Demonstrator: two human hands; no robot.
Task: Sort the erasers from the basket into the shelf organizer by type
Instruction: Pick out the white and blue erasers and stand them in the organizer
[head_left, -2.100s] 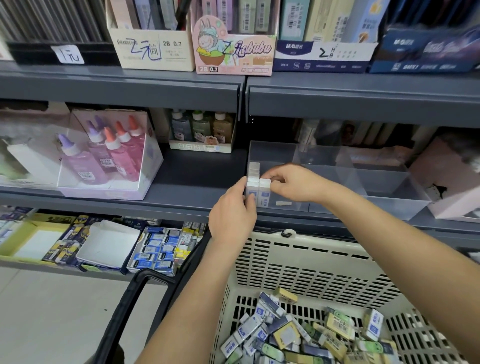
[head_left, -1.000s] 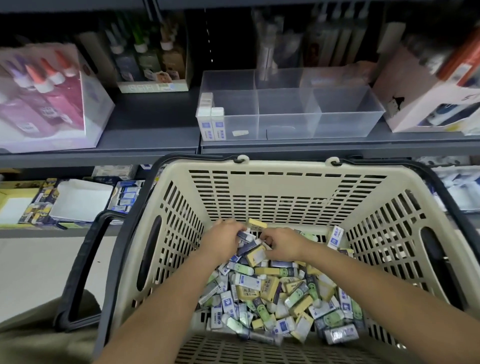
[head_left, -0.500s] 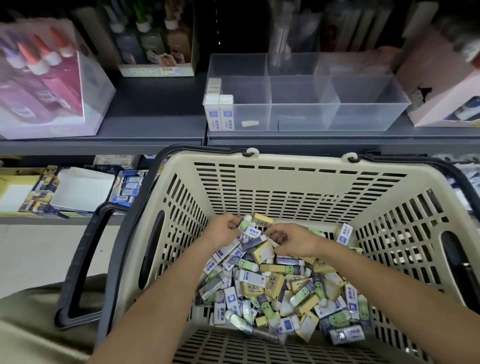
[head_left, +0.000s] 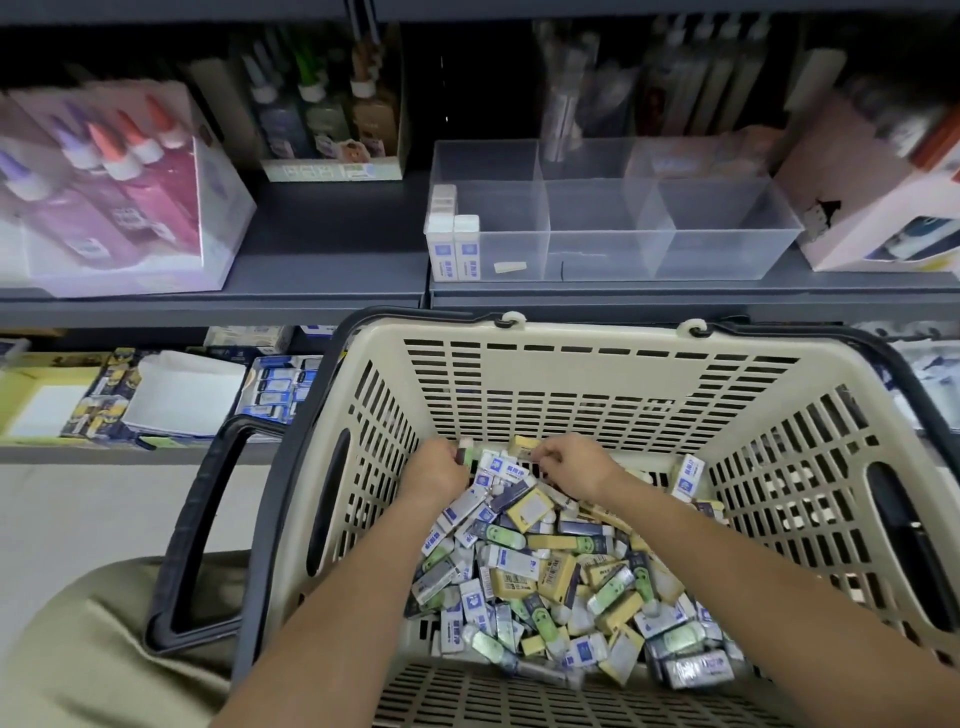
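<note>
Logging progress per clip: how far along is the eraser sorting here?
Done: a few white-and-blue erasers stand in the clear organizer, left front compartment. In hand: left grip holds a green eraser inside the basket; right grip reaches into the eraser pile. Left: nearly that whole pile.

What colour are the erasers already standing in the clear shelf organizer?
White erasers with blue labels, in the organizer's left compartment; head view shows them.

White, yellow and green erasers (head_left: 545, 571) heaped in beige basket (head_left: 597, 374); beyond it, white ones (head_left: 453, 244) upright in clear organizer (head_left: 727, 234).
</note>
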